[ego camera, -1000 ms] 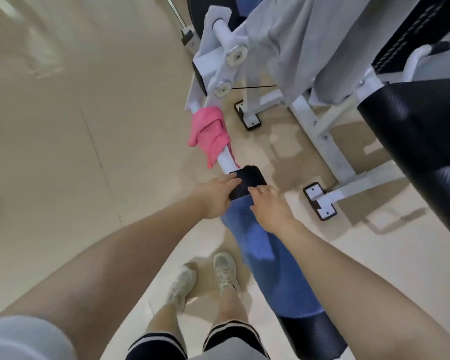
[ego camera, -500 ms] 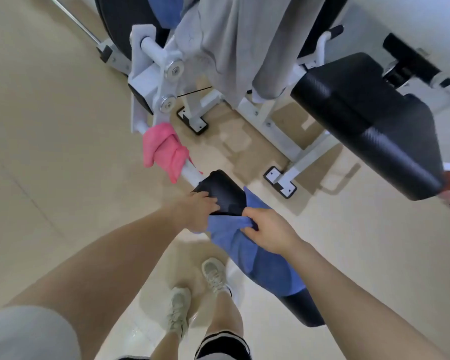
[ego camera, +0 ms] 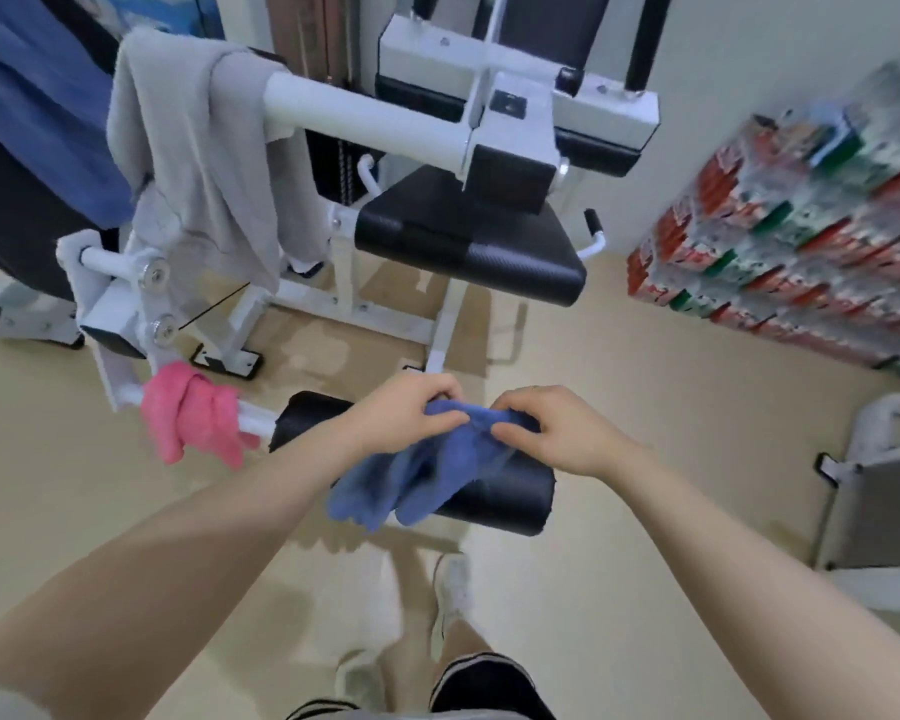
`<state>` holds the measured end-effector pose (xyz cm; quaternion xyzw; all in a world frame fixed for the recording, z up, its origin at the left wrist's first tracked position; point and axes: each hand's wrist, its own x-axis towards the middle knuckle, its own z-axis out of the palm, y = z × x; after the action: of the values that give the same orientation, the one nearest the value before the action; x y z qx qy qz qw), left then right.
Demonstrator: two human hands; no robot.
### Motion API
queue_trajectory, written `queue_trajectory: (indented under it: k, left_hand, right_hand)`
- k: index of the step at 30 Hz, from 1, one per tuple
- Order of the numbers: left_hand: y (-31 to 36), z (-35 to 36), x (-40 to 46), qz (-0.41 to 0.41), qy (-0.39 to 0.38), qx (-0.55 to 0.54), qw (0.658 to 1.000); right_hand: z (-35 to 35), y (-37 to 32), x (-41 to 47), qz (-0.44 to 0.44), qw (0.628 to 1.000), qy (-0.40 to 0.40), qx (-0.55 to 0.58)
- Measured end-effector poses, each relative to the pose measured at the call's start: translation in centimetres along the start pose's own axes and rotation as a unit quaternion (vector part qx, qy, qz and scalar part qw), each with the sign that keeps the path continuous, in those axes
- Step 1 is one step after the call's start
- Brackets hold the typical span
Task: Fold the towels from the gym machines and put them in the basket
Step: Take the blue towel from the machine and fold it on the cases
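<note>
Head view: my left hand (ego camera: pixel 404 415) and right hand (ego camera: pixel 554 428) pinch the top edge of the blue towel (ego camera: pixel 427 470), bunched between them, hanging over the black roller pad (ego camera: pixel 494 491).
Folding: barely begun, I judge.
Left of my grip: pink towel (ego camera: pixel 191 415) on the bar.
Beyond: grey towel (ego camera: pixel 198 153) draped.
Basket: unseen.

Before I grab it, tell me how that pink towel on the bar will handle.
Likely floppy: the pink towel droops in folds over the white bar. Probably light, hanging there bunched. It should slide off easily, merely draped.
</note>
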<state>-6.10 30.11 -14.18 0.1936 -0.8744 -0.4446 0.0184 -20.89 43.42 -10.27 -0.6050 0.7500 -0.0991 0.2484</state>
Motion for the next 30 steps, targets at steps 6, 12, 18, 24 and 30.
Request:
queue_trajectory:
  k: [6, 12, 18, 24, 30]
  left_hand:
    - [8.4, 2.0, 3.7, 0.111, -0.064, 0.118, 0.985]
    - [16.2, 6.9, 11.0, 0.133, -0.074, 0.107, 0.983]
    - [25.5, 15.0, 20.4, 0.140, -0.114, 0.004, 0.984]
    - [34.0, 22.3, 30.6, 0.166, -0.146, -0.038, 0.974]
    - [40.5, 27.8, 38.1, 0.226, -0.114, 0.053, 0.966]
  right_hand:
    - [-3.1, 4.2, -5.1, 0.090, 0.993, 0.064, 0.036]
    - [-8.6, 11.6, -10.9, 0.154, 0.969, 0.183, 0.061]
    - [-13.5, 23.2, -18.4, 0.212, 0.923, 0.280, 0.156]
    - [-19.4, 34.9, -25.0, 0.222, 0.909, 0.314, 0.158]
    - [-23.9, 44.0, -28.7, 0.234, 0.914, 0.306, 0.125]
